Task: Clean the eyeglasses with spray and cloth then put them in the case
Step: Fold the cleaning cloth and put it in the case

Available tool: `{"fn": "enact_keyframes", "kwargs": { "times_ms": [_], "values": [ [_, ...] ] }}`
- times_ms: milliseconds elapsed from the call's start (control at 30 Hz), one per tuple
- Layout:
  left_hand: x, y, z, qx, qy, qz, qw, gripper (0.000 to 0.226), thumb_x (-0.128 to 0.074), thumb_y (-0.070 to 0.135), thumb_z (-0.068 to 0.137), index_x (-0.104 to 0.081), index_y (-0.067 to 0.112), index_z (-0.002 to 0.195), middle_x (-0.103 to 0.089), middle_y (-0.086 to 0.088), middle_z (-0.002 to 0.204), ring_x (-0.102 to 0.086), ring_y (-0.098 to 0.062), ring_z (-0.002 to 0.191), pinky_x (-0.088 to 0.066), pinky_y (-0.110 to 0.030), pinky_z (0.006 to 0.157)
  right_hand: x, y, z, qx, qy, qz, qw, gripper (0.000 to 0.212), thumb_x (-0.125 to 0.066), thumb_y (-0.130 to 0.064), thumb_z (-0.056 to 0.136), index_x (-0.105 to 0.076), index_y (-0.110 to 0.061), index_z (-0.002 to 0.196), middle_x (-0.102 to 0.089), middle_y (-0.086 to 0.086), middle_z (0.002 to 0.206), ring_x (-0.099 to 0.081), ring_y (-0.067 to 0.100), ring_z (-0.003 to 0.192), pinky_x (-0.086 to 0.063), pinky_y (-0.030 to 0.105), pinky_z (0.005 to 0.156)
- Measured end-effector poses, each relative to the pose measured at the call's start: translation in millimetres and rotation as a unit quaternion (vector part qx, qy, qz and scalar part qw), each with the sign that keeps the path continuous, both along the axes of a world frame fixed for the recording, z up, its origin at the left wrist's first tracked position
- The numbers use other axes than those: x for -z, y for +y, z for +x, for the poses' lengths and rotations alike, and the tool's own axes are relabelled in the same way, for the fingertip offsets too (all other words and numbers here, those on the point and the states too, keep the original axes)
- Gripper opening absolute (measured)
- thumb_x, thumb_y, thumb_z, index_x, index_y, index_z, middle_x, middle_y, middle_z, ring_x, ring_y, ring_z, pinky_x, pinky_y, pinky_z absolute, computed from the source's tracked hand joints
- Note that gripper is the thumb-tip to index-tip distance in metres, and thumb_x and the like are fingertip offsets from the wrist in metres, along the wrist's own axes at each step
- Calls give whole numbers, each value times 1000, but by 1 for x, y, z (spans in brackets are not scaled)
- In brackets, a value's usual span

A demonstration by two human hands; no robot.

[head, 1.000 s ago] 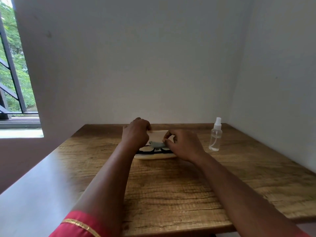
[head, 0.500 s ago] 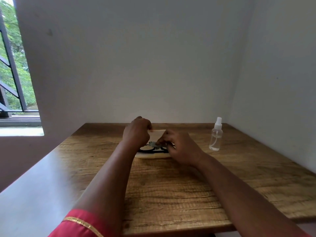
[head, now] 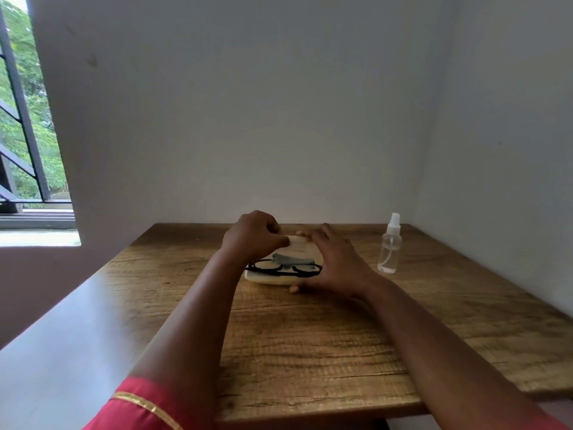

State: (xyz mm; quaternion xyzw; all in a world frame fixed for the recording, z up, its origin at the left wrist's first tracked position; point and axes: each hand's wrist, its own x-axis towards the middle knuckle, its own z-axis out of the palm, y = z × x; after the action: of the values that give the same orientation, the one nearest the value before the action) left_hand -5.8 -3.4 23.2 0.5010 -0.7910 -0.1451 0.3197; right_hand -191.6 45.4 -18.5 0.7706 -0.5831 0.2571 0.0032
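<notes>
A cream eyeglass case (head: 266, 278) lies open in the middle of the wooden table (head: 310, 342). Black-framed eyeglasses (head: 283, 269) lie inside it, with a folded grey cloth (head: 293, 259) on top behind the lenses. My left hand (head: 252, 234) grips the left end of the raised cream lid (head: 299, 246). My right hand (head: 333, 259) spans the case's right end, fingers stretched over the lid's top edge and thumb at the front of the base.
A clear spray bottle (head: 390, 246) with a white nozzle stands to the right of the case near the back right corner. White walls close the table at the back and right. A barred window (head: 24, 119) is at the left.
My right hand has let go of the grey cloth, which now lies on the glasses, and has spread open over the right end of the case and lid.
</notes>
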Motion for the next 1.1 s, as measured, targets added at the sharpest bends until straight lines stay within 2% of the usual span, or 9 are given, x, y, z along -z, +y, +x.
{"fn": "enact_keyframes", "kwargs": {
  "times_ms": [67,167,267,367,533,800,967,1033,1100],
  "values": [
    [-3,2,1,39,-12,30,999,21,-75,39,77,-67,22,88,-66,5,89,-60,-12,86,-52,-33,80,0,1,1,-13,-22,-3,1000,98,-79,-71,56,-39,-37,140,-35,-13,133,-42,14,121,-45,38,101],
    [-2,6,6,104,-20,75,992,28,-78,40,74,-68,22,92,-69,6,92,-63,-12,91,-51,-30,80,0,3,0,-41,-54,-17,998,70,-78,-59,70,-53,-32,130,-42,-14,124,-49,8,111,-49,30,88],
    [4,9,8,144,-44,89,985,40,-84,36,67,-66,24,100,-67,9,102,-61,-8,99,-50,-28,85,1,5,0,-61,-60,-18,996,46,-70,-48,83,-59,-27,122,-52,-13,119,-54,8,104,-50,31,85],
    [9,7,5,137,-64,58,987,46,-88,30,62,-62,26,100,-64,11,107,-59,-8,105,-48,-26,86,1,5,0,-52,-52,-18,997,44,-69,-46,84,-60,-28,123,-62,-9,121,-58,9,105,-51,34,88],
    [13,9,3,136,-122,-1,983,49,-87,24,62,-58,28,101,-61,8,114,-55,-13,111,-50,-38,94,1,6,0,-34,-40,-32,998,38,-67,-47,87,-63,-26,119,-67,-6,115,-60,10,101,-50,31,83],
    [15,12,8,146,-87,-23,985,36,-84,25,66,-59,32,90,-63,7,110,-58,-13,107,-51,-41,92,-1,10,5,-29,-13,-68,997,35,-64,-37,91,-67,-18,119,-71,2,112,-64,15,100,-51,34,84],
    [19,10,10,176,-38,8,984,38,-86,27,65,-61,29,92,-62,9,110,-59,-10,105,-53,-40,92,-1,7,-2,-40,-23,-64,997,40,-72,-46,83,-68,-23,115,-69,-6,114,-61,11,103,-50,32,85],
    [20,8,9,175,-42,9,984,39,-86,27,65,-61,29,94,-62,8,111,-58,-11,106,-52,-41,92,-2,7,-6,-21,-15,-119,993,41,-67,-51,83,-68,-24,114,-64,-6,119,-54,13,113,-44,39,96],
    [22,7,7,174,-63,6,983,42,-86,23,65,-60,29,98,-61,6,113,-57,-13,108,-51,-41,94,-5,5,-14,53,-3,-233,971,44,-61,-55,83,-68,-24,114,-60,-3,126,-49,18,122,-38,43,102]
  ]
}}
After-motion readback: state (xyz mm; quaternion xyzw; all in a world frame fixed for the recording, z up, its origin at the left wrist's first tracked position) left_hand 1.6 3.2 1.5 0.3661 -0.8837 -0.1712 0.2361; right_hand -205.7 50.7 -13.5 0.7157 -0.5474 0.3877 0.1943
